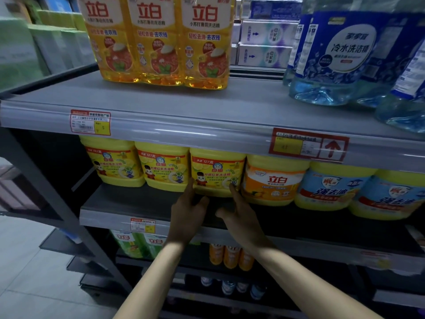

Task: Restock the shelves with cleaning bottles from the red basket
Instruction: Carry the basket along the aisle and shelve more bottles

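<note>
At the top of the frame I read 立白 and 轻松去油·去农残 on the three tall yellow bottles [158, 40]. Upper right, the blue bottle [345, 49] says 冷水洗洁精. The price tag [90, 122] at left shows a 5. Mid-frame, the yellow jugs [217, 171] carry 127克, 白猫 and 柠檬红茶洗洁精; the orange-labelled jug [274, 180] reads 立白, the blue-labelled jugs [333, 189] 强去油, and the red tag [309, 145] bears an up arrow

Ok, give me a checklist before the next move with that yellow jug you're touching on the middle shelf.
1. Contact: left hand and right hand touch the yellow jug near its base: ok.
2. Grip closed round it: not ok, fingers lie straight.
3. Jug upright, label forward: ok.
4. Clearance from the orange-label jug: cannot tell.
5. Bare shelf in front: ok.
6. Supply in the red basket: cannot tell, out of view.
</note>
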`<action>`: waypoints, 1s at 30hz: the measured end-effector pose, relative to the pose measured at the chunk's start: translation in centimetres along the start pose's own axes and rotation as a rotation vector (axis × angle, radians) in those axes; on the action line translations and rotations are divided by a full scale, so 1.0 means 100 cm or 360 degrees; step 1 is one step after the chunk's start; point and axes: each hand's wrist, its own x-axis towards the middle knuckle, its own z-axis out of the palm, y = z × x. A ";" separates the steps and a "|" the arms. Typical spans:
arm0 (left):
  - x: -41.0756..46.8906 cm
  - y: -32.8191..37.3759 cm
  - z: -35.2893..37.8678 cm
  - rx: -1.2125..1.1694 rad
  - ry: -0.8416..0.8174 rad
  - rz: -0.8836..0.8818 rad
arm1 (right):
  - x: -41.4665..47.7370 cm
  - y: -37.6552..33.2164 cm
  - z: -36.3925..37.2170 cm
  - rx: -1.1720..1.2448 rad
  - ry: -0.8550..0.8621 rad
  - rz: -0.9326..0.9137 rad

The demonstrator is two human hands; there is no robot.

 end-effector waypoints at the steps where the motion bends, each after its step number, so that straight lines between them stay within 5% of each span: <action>1: 0.001 0.001 0.001 0.0021 -0.0001 -0.0017 | 0.000 0.000 -0.001 -0.0006 -0.0006 -0.0001; 12: 0.010 -0.014 0.005 0.0139 0.0047 0.0033 | 0.003 -0.002 0.000 -0.0143 -0.0044 -0.0075; 19: 0.017 -0.029 -0.008 -0.0229 0.0422 0.0003 | -0.001 0.002 -0.007 -0.0098 -0.0021 -0.0029; 30: 0.018 -0.016 -0.011 -0.0272 0.0332 -0.0178 | 0.026 -0.005 0.001 -0.0229 0.0070 -0.0095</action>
